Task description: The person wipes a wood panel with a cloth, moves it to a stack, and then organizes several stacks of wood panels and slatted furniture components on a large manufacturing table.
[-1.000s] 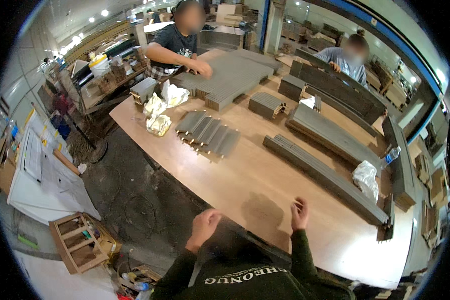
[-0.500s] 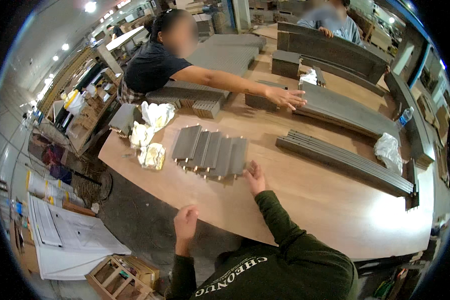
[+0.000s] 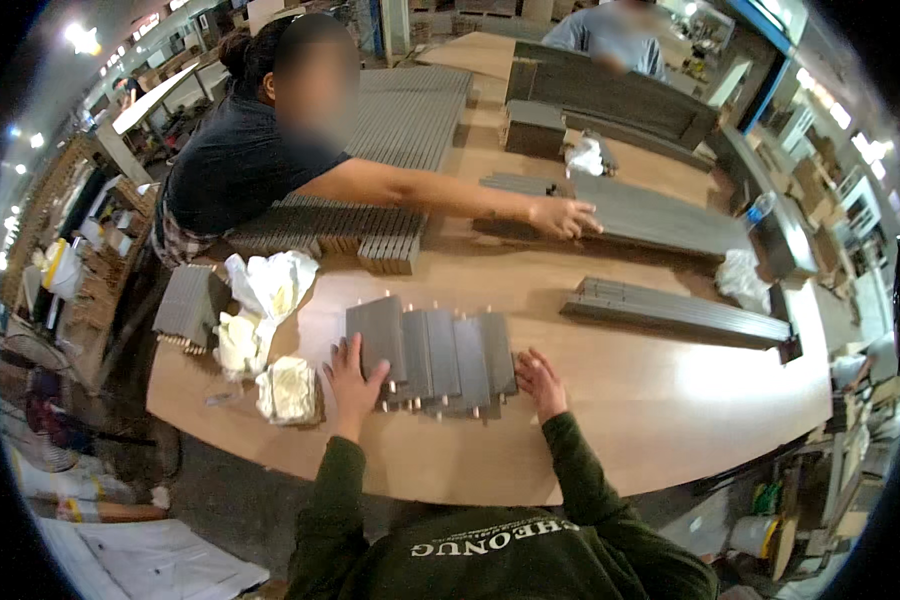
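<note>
Several grey wooden panels [image 3: 438, 352] with pale dowel pegs on their edges lie overlapping in a fanned row on the table in front of me. My left hand [image 3: 353, 388] rests against the left-most panel, fingers stretched along its left side and thumb apart near its lower corner. At the row's other end, my right hand [image 3: 542, 384] is beside the right-most panel, its fingers loosely bent and apart. Whether those fingertips touch the edge, I cannot tell. Neither hand grips anything that I can see.
Crumpled pale wrapping [image 3: 288, 388] and a small panel stack [image 3: 188, 302] sit at left. Across the table [image 3: 660, 420], a co-worker's hand [image 3: 567, 216] reaches over long grey boards [image 3: 660, 212]. Narrow strips [image 3: 680, 312] lie at right. Another person [image 3: 610, 40] stands at the far side.
My left hand has moved forward from the table's front edge onto the left-most panel, opening out. My right hand stays by the right-most panel. The view has shifted; the co-worker's fingers have drawn closer together.
</note>
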